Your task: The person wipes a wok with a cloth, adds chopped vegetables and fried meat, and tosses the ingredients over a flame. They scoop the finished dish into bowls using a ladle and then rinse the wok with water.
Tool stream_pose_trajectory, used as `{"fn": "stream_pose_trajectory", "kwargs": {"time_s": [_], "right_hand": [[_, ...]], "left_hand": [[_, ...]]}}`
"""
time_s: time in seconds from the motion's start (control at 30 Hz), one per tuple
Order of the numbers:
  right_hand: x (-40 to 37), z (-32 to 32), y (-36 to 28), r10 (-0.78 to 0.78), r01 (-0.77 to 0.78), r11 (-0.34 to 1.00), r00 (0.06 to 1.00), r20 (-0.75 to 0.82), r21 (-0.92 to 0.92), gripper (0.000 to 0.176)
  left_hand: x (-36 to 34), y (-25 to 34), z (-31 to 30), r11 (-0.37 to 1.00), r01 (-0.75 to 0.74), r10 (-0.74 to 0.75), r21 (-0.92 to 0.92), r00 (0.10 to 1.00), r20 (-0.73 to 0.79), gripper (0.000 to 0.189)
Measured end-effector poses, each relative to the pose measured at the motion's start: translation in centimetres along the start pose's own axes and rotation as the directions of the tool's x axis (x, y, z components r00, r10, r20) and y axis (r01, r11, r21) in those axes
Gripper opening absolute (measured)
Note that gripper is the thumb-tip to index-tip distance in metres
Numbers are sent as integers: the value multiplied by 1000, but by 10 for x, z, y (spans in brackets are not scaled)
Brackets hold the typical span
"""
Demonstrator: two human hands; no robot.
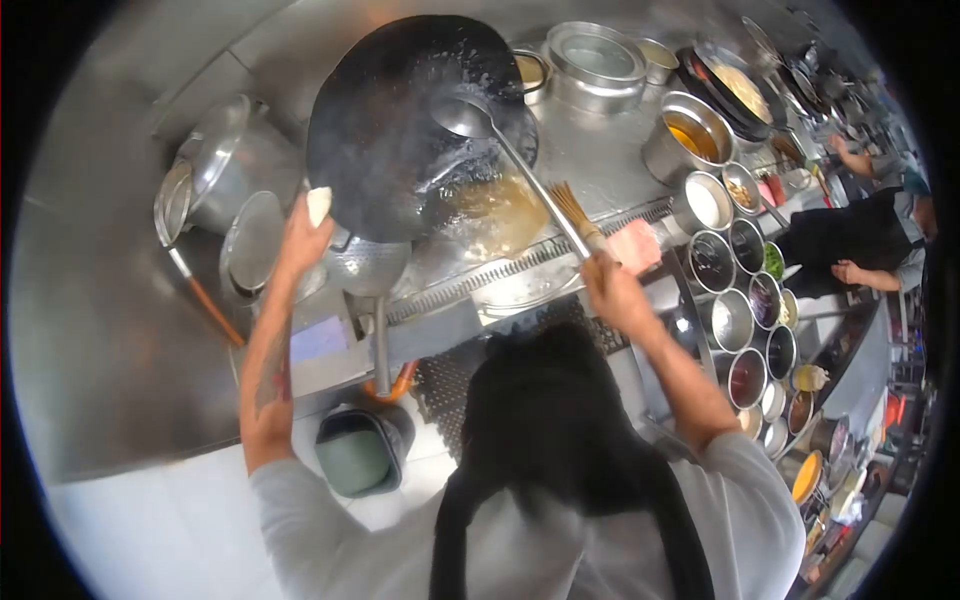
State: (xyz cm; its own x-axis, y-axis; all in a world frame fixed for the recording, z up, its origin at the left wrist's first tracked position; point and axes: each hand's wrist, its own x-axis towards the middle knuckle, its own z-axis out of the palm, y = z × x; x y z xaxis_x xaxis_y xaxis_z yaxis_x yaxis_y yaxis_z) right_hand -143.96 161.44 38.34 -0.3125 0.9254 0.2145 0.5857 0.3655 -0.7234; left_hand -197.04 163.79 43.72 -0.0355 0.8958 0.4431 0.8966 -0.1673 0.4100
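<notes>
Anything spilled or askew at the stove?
The wok is tipped up steeply in the left hand, and brownish liquid runs off its lower rim onto the steel top by the drain grate. The right hand holds the ladle.

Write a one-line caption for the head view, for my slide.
Left hand grips the tilted wok through a cloth; right hand holds a ladle dipped in it and a bamboo brush.

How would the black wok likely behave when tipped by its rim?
Probably heavy: the wok is wide, dark metal. Likely hot, since the left hand grips its rim through a cloth. Wet inside, so liquid may slosh.
</notes>
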Motion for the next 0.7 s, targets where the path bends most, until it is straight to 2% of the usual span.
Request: {"fn": "stream_pose_trajectory", "kwargs": {"time_s": [0.03, 0.07, 0.1, 0.13, 0.2, 0.23, 0.27, 0.3, 0.33, 0.4, 0.43, 0.47, 0.53, 0.57, 0.6, 0.63, 0.7], "right_hand": [[-20, 8, -1, 86, -85, 996, 995, 44, -14, 33], [-36, 13, 0, 164, -162, 986, 983, 87, -28, 33], [-45, 15, 0, 199, -201, 980, 974, 111, 6, 35], [-41, 19, 5, 210, -212, 977, 971, 116, 1, 35], [-23, 28, 20, 25, -24, 993, 1000, -11, 119, 34], [10, 4, 5, 292, -373, 872, 917, 273, 317, 34], [48, -31, -14, 432, -691, 615, 698, 572, 380, 34], [71, -48, -11, 334, -706, 430, 704, 627, 564, 31], [89, -64, -5, 226, -692, 202, 721, 655, 693, 28], [110, -102, 5, 153, -653, 139, 757, 635, 745, 26], [118, -113, 26, 173, -604, 205, 797, 579, 770, 26], [133, -113, 58, 168, -593, 220, 805, 569, 775, 26], [168, -104, 130, 295, -471, 665, 878, 376, 580, 28], [186, -96, 142, 283, -292, 940, 956, 77, 177, 29], [203, -90, 151, 115, -170, 933, 976, -185, -317, 30], [227, -97, 169, 101, -163, 930, 975, -198, -330, 30], [295, -115, 200, 307, -331, 880, 944, -123, -342, 34]], "left_hand": [[-10, 20, -4, 1000, 7, -7, -23, 1000, 17, 53], [-17, 47, -14, 996, 94, -94, 2, 993, 67, 55], [-18, 62, -17, 984, 175, -178, 36, 977, 114, 58], [-14, 60, -14, 983, 179, -182, 30, 975, 124, 58], [-5, 51, -11, 981, 190, -195, 47, 974, 118, 59], [8, 51, -10, 983, 168, -156, -76, 977, 143, 46], [21, 52, -3, 982, 174, -163, -70, 976, 143, 46], [35, 54, 4, 763, 553, -458, -333, 827, 326, 35], [42, 59, 7, 346, 815, -598, -464, 573, 560, 26], [38, 91, 52, 54, 773, -667, -633, 499, 553, 18], [33, 67, 89, -110, 750, -635, -653, 452, 626, 18], [30, 78, 116, -242, 679, -658, -693, 410, 632, 17], [26, 99, 182, -478, 521, -656, -707, 323, 682, 16], [22, 109, 209, -499, 477, -638, -724, 364, 679, 18], [25, 119, 227, -503, 467, -625, -727, 385, 679, 18], [28, 126, 244, -512, 441, -626, -737, 397, 671, 20], [38, 121, 268, -524, 435, -583, -732, 443, 681, 26]]}}
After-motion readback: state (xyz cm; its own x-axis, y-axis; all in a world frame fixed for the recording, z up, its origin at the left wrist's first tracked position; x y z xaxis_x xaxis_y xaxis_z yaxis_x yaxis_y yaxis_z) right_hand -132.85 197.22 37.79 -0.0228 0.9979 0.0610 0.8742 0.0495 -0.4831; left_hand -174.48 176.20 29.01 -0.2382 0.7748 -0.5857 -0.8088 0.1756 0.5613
